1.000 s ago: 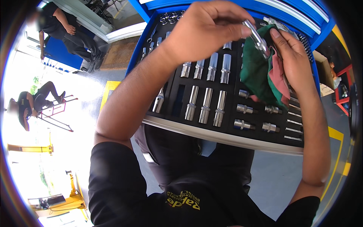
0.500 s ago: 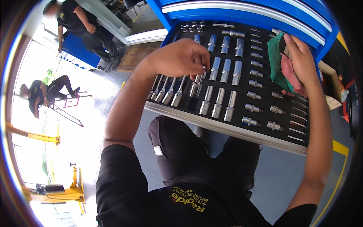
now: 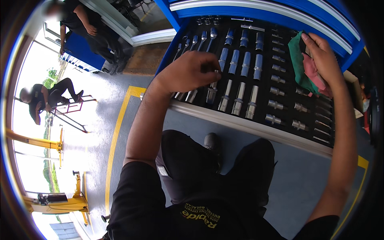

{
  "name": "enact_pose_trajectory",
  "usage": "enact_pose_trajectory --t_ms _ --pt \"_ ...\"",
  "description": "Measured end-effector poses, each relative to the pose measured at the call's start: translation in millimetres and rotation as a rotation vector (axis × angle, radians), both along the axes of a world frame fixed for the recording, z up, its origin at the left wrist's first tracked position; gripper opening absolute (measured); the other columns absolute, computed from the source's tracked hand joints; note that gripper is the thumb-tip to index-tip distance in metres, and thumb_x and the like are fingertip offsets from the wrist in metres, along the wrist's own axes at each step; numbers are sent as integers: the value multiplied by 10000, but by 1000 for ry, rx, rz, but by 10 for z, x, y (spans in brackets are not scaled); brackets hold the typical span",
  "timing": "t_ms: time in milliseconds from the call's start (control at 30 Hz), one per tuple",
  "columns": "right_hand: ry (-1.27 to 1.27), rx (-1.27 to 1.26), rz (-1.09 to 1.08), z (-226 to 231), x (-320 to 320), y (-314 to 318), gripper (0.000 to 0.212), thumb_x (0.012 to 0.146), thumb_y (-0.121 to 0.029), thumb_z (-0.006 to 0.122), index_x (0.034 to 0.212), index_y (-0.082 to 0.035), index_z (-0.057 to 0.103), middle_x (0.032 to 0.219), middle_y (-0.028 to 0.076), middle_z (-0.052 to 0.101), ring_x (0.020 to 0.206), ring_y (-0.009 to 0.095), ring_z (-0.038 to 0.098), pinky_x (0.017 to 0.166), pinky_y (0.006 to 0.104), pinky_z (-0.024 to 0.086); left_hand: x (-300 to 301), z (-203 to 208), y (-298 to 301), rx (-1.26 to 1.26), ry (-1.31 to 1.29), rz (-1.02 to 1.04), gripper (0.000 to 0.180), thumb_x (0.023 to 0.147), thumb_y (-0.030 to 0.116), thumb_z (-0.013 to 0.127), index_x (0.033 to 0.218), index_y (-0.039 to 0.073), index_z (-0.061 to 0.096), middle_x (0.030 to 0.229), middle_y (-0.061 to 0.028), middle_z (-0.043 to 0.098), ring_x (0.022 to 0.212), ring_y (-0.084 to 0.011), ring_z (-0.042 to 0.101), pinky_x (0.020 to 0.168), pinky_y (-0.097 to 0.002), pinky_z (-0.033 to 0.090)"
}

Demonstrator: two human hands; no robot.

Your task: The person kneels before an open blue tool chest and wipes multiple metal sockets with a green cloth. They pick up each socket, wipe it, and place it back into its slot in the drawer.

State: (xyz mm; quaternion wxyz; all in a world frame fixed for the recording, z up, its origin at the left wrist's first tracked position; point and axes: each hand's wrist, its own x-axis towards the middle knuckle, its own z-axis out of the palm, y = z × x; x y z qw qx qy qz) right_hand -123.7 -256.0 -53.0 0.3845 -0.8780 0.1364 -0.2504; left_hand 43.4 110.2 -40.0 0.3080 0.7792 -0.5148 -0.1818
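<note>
Over the front left part of an open drawer [image 3: 240,127], my left hand [image 3: 188,71] has its thumb and fingers closed around the upper end of a deep socket [image 3: 211,94]. The lower part of this shiny socket stays visible at its place in the black foam. Beside it, more long sockets [image 3: 237,98] lie in rows. My right hand [image 3: 323,54] grips a cloth [image 3: 297,60], green with pink and dark parts, above the drawer's right side. Its fingertips rest on the cloth's upper edge, and the palm side is hidden.
Wrenches [image 3: 203,38] lie at the drawer's far left, and short bit sockets [image 3: 276,105] fill its right side. The blue cabinet [image 3: 256,12] rises behind. One person [image 3: 90,30] stands at far left; another [image 3: 44,98] sits beyond. A cardboard box [image 3: 353,90] is at right.
The drawer sits slightly higher and farther right in view, and the wrench heads now show past my left hand. Both hands keep their hold, on the socket and the cloth.
</note>
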Motion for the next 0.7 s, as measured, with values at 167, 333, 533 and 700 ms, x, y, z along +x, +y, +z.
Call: enact_pose_trajectory --t_ms 167,333,533,700 --pt "-37 93 43 -114 7 -86 330 1065 -334 595 1005 -22 683 742 -78 495 691 17 413 615 227 355 49 -33 34 53 -137 -24 237 917 223 782 947 5 695 735 -85 684 651 -153 622 623 -311 489" --pt "18 130 91 -142 5 -91 300 1065 -308 592 1056 -26 691 758 -77 521 702 7 444 631 215 392 30 -26 24 68 -188 -2 246 921 222 792 970 1 695 739 -71 685 648 -122 606 612 -292 480" --pt "89 132 58 -113 4 -6 287 1055 -275 599 1079 0 679 834 -39 580 779 20 503 670 229 438 91 -70 65 -51 -101 -56 223 921 176 790 1011 -8 702 787 -74 717 716 -120 654 668 -283 515" --pt "103 70 90 -131 14 -16 298 1048 -269 604 1081 20 667 854 -13 597 811 56 529 722 251 461 69 -55 40 -26 -61 -23 221 898 129 803 1044 -8 710 820 -67 728 761 -104 672 703 -278 532"
